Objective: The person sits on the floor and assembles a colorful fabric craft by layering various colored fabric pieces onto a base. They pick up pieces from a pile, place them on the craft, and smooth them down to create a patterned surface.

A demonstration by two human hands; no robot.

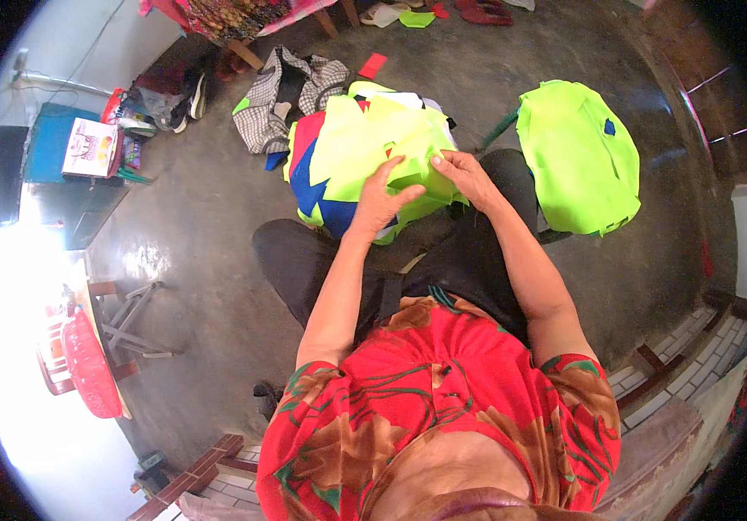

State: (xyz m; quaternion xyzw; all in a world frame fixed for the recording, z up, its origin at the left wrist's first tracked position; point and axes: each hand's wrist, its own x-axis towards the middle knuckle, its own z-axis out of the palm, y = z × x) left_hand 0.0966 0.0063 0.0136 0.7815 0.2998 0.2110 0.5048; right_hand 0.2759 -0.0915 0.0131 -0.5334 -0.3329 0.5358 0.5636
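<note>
A heap of cloth pieces (352,143) lies in front of my knees, mostly neon yellow, with blue, red and white pieces showing at its sides. My left hand (382,201) rests on the near part of this heap, thumb spread away from the fingers. Beside it, my right hand (471,180) has thumb and forefinger close together at the edge of a neon yellow piece of cloth (421,165). Its other fingers are partly hidden. To the right, more neon yellow cloth (578,156) with a small blue spot covers a low stool or seat.
A grey checked garment (261,113) lies on the floor beyond the heap, near a small red scrap (373,66). Shoes (196,97) stand at the far left. A blue cabinet (50,143) and a red plastic basin (91,365) are along the left side.
</note>
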